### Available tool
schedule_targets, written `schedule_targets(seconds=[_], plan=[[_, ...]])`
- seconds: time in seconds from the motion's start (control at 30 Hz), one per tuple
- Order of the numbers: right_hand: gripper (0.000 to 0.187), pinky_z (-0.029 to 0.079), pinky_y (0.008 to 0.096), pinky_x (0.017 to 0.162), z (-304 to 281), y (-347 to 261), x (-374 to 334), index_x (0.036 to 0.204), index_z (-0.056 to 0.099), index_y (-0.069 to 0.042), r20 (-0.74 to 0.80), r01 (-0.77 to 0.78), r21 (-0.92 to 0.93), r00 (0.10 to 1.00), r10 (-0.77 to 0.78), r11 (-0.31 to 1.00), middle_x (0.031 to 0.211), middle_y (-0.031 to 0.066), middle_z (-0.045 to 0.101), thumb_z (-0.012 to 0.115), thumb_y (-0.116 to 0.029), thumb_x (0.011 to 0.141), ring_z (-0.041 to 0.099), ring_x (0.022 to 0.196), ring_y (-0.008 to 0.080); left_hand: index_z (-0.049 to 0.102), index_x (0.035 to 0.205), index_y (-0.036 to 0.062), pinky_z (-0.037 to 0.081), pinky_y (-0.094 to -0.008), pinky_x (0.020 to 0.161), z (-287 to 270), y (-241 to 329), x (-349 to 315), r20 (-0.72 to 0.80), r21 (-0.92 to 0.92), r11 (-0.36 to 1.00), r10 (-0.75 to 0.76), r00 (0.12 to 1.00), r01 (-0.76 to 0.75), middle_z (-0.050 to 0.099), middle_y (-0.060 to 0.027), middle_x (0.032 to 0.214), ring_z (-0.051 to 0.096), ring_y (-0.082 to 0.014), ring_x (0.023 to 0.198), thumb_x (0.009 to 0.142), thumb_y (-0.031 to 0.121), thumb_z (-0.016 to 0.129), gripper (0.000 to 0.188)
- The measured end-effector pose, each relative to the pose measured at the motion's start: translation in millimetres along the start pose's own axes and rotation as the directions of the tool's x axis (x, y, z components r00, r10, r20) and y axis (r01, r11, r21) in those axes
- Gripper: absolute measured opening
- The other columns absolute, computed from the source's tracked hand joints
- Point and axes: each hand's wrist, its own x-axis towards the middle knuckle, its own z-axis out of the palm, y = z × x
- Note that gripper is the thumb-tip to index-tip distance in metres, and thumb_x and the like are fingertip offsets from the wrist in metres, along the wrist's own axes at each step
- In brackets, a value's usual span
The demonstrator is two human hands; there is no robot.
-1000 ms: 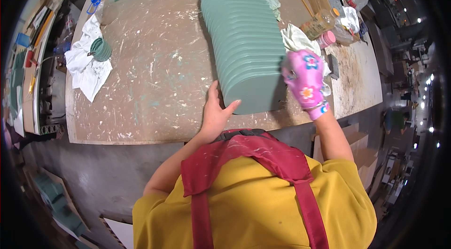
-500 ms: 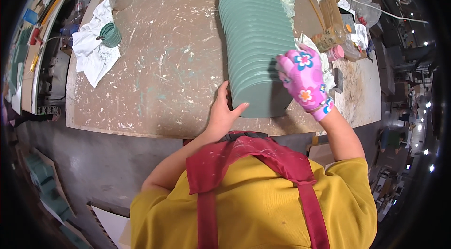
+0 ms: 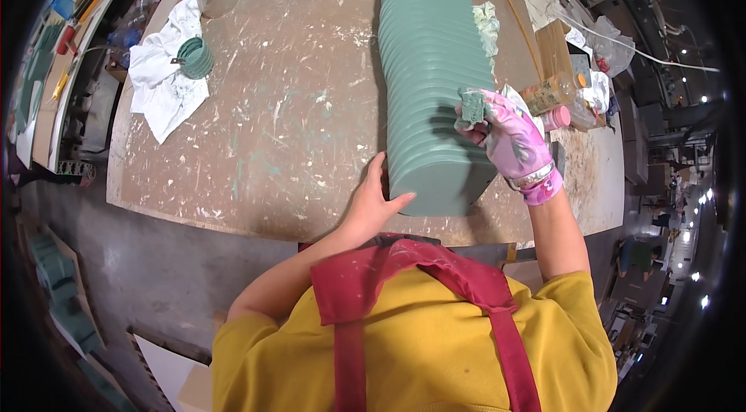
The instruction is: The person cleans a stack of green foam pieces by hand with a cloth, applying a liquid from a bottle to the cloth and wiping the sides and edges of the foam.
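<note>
Turned over since the earlier frame, the gloved right hand now shows a small green sponge pinched in its fingers, by the right edge of the stack of green boards. The stack lies leftward, its long axis running away from the person; nearer, the bare left hand, spread and grasping nothing, touches its near left corner.
</note>
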Motion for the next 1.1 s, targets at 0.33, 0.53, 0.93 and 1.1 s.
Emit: schedule_targets(seconds=[0.33, 0.53, 0.93, 1.1], plan=[[0.034, 0.05, 0.0373, 0.081, -69.1, -42.5, 91.4, 0.112, 0.06, -0.005, 0.048, 0.25, -0.947, 0.729, -0.683, 0.201, 0.102, 0.0166, 0.063, 0.065, -0.026, 0.086, 0.063, 0.093, 0.0303, 0.032, 0.14, -0.0007, 0.05, -0.0379, 0.082, -101.8, 59.8, 75.2, -0.136, 0.42, 0.892, 0.242, 0.961, -0.166, 0.053, -0.0172, 0.123, 0.058, -0.027, 0.101, 0.084, 0.025, 0.069, 0.071], [0.025, 0.046, 0.0402, 0.083, 11.8, -42.0, 175.1, 0.101, 0.06, -0.011, 0.6, 0.508, -0.798, 0.617, -0.51, -0.324, 0.088, 0.0084, 0.062, 0.064, -0.016, 0.077, 0.061, 0.089, 0.028, 0.037, 0.138, 0.0039, 0.047, -0.0396, 0.085, -176.3, 53.7, 196.7, -0.076, 0.804, 0.506, 0.609, 0.79, -0.313, 0.057, -0.017, 0.115, 0.056, -0.0314, 0.101, 0.084, 0.015, 0.065, 0.062], [0.01, 0.049, 0.0405, 0.067, -42.7, -82.6, 250.3, 0.081, 0.057, -0.011, 0.518, 0.424, -0.852, 0.595, -0.614, -0.307, 0.078, 0.0092, 0.059, 0.064, -0.009, 0.073, 0.062, 0.075, 0.0305, 0.034, 0.14, 0.0052, 0.029, -0.0487, 0.104, -205.9, 49.3, 286.7, -0.139, 0.917, 0.388, 0.533, 0.835, -0.095, 0.042, -0.018, 0.138, 0.039, -0.0351, 0.127, 0.084, 0.025, 0.065, 0.067], [0.012, 0.048, 0.039, 0.071, -14.7, -81.1, 269.6, 0.085, 0.059, -0.009, 0.66, 0.485, -0.749, 0.595, -0.458, -0.451, 0.08, 0.0094, 0.059, 0.063, -0.009, 0.073, 0.062, 0.077, 0.0289, 0.036, 0.138, 0.0021, 0.033, -0.0461, 0.102, -206.1, 49.2, 288.7, -0.112, 0.914, 0.381, 0.56, 0.821, -0.136, 0.046, -0.0215, 0.134, 0.042, -0.0373, 0.124, 0.085, 0.028, 0.064, 0.064]])
